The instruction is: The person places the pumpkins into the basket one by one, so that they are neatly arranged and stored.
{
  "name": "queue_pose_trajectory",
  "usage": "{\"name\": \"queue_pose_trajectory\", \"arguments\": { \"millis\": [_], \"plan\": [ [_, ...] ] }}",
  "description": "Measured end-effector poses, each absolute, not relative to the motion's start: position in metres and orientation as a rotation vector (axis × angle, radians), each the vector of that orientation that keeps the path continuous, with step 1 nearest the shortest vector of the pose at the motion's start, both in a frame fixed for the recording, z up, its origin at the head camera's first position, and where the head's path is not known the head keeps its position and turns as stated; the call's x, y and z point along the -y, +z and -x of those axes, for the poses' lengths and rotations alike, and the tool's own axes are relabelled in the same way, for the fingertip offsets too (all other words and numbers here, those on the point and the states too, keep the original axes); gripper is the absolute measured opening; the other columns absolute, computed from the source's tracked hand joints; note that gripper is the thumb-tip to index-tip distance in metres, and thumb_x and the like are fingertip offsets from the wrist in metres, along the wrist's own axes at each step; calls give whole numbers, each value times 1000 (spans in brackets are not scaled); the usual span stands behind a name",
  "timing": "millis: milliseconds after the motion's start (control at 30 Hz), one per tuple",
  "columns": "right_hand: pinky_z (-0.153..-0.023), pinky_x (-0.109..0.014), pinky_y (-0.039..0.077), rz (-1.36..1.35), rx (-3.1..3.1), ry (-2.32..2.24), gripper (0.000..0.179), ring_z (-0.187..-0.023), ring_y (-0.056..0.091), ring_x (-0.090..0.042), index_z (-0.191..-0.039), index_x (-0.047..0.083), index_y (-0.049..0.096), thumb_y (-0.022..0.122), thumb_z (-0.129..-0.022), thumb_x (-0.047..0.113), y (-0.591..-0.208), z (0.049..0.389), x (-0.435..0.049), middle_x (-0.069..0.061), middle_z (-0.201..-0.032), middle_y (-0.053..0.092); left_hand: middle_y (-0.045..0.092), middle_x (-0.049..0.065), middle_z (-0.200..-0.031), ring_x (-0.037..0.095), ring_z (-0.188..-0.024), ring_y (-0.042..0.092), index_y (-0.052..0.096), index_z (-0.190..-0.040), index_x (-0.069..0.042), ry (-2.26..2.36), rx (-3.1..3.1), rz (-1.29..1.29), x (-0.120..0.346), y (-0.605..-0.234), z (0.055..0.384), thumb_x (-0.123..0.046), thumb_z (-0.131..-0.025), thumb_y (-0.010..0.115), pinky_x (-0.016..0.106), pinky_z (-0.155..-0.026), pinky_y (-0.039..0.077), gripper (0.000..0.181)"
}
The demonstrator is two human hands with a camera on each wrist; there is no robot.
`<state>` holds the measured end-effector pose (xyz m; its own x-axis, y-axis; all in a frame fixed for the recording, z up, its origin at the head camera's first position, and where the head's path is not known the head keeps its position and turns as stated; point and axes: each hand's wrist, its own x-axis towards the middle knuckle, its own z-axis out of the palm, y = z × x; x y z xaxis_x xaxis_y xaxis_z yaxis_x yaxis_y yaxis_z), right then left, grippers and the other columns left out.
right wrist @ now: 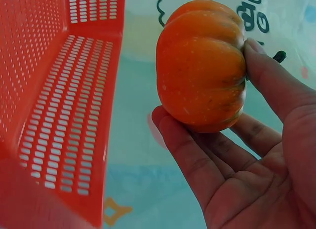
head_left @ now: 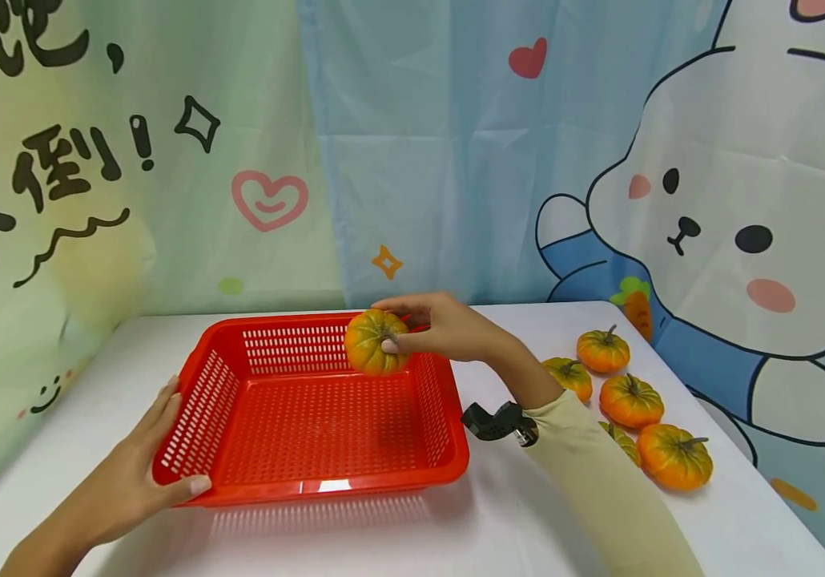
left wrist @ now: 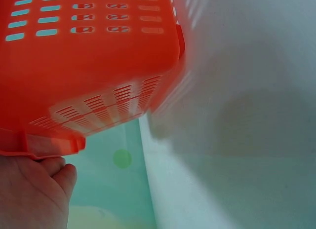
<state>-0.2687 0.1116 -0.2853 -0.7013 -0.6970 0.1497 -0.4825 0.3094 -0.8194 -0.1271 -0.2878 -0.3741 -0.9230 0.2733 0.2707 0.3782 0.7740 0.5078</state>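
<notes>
A red plastic basket (head_left: 326, 433) with slotted walls stands on the white table, its inside holding nothing. My left hand (head_left: 127, 465) grips its near left corner, thumb at the front rim and fingers along the left side; in the left wrist view, the fingers (left wrist: 57, 172) meet the basket's rim. Over the basket's far right part, my right hand (head_left: 448, 327) holds a small orange pumpkin (head_left: 372, 343) between thumb and fingers. The right wrist view shows that pumpkin (right wrist: 202, 66) with its dark stem pointing away from the basket wall.
Several more small pumpkins (head_left: 631, 401) lie grouped on the table right of the basket, partly behind the right forearm. A black wrist mount (head_left: 499, 422) sits at the right cuff. Behind the white table (head_left: 506, 513) hangs a printed curtain (head_left: 412, 160).
</notes>
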Motion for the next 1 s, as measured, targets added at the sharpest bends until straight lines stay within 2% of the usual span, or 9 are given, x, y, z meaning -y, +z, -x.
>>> {"name": "queue_pose_trajectory", "arguments": {
  "millis": [67, 133, 233, 467, 567, 633, 733, 867, 1000],
  "plan": [
    [-81, -33, 53, 1091, -2330, -1314, 53, -101, 64, -18, -136, 9, 57, 74, -87, 19, -285, 271, -102, -3, -115, 66, 4, 9, -162, 36, -143, 15, 10, -155, -2, -853, 2774, 525, 288, -375, 126, -30, -79, 78, 18, -102, 9, 106],
    [-79, -33, 53, 1117, -2318, -1284, 52, -98, 64, -17, -135, 10, 58, 75, -87, 21, -285, 274, -92, -1, -112, 68, 4, 10, -162, 35, -143, 15, 11, -155, -1, -857, 2766, 533, 288, -375, 126, -30, -78, 78, 13, -98, 6, 106],
    [-79, -32, 53, 1143, -2295, -1249, 55, -96, 64, -16, -136, 10, 57, 76, -86, 22, -286, 276, -78, 1, -111, 68, 4, 10, -162, 36, -143, 14, 11, -154, 0, -860, 2773, 523, 288, -375, 126, -30, -79, 78, 16, -101, 7, 105],
    [-81, -34, 53, 1151, -2185, -1205, 54, -96, 66, -15, -136, 7, 56, 75, -87, 19, -293, 281, -47, -1, -112, 66, 5, 12, -162, 42, -141, 17, 12, -154, 1, -862, 2791, 492, 287, -375, 127, -31, -79, 78, 52, -105, 19, 105],
    [-80, -31, 52, 1156, -2197, -1146, 53, -96, 64, -15, -136, 8, 57, 75, -87, 19, -297, 282, -35, 1, -110, 66, 4, 11, -162, 41, -141, 16, 12, -154, 1, -862, 2796, 493, 288, -375, 127, -31, -79, 77, 52, -106, 19, 105],
    [-80, -29, 52, 1145, -2201, -1108, 54, -98, 62, -15, -137, 8, 56, 75, -87, 20, -300, 281, -26, 3, -110, 65, 4, 11, -162, 40, -142, 16, 12, -154, 1, -858, 2789, 504, 289, -376, 127, -31, -79, 78, 37, -108, 16, 105],
    [-79, -24, 51, 1147, -2205, -1035, 55, -101, 59, -13, -137, 9, 56, 75, -87, 21, -306, 280, -11, 5, -110, 65, 3, 10, -162, 40, -142, 16, 12, -154, 1, -849, 2786, 512, 291, -376, 127, -30, -79, 77, 24, -105, 11, 104],
    [-80, -19, 49, 1183, -2222, -917, 54, -102, 57, -7, -136, 9, 58, 75, -87, 24, -314, 280, 10, 6, -111, 64, 3, 11, -162, 40, -142, 16, 11, -154, 0, -853, 2798, 509, 291, -376, 129, -30, -79, 77, 33, -108, 12, 104],
    [-79, -17, 47, 1231, -2234, -810, 53, -101, 56, -5, -135, 8, 59, 74, -87, 26, -321, 279, 30, 5, -112, 65, 2, 11, -162, 38, -143, 13, 11, -154, 0, -867, 2795, 517, 288, -377, 129, -31, -80, 77, 30, -109, 10, 104]
  ]
}}
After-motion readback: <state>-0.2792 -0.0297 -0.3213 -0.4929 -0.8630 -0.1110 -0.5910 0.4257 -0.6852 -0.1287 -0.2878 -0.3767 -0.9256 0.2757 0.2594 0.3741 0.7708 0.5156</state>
